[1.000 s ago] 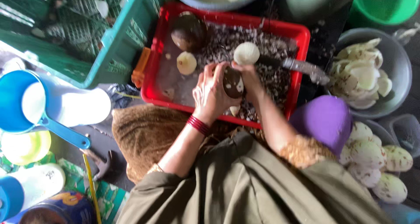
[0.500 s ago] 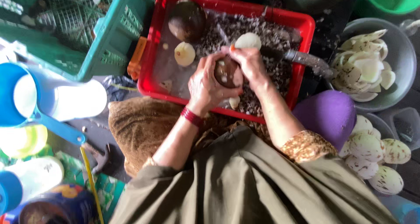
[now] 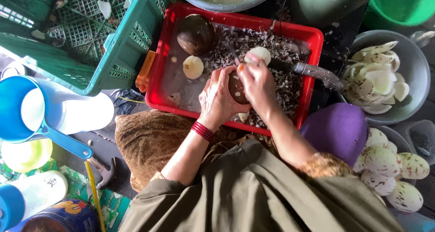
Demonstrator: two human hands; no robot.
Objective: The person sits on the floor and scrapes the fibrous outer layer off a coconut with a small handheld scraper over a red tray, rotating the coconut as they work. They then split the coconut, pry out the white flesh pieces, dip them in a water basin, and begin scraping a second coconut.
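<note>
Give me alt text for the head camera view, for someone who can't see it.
Seen from above, a person's left hand and right hand grip a brown round fruit over a red tray strewn with peel shavings. A knife lies across the tray, and bowls of peeled white pieces sit nearby.

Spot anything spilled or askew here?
Yes: brown shavings are strewn across the red tray, some spilling onto the dark floor beside it. The green crate sits tilted against the tray. Both hands cup a brown coconut piece.

The dark ground (image 3: 113, 143) carries a red rectangular plastic tray (image 3: 165, 78) and a green slatted plastic crate (image 3: 131, 46). A grey metal bowl (image 3: 419, 73) and a blue plastic jug (image 3: 18, 109) also rest there.
</note>
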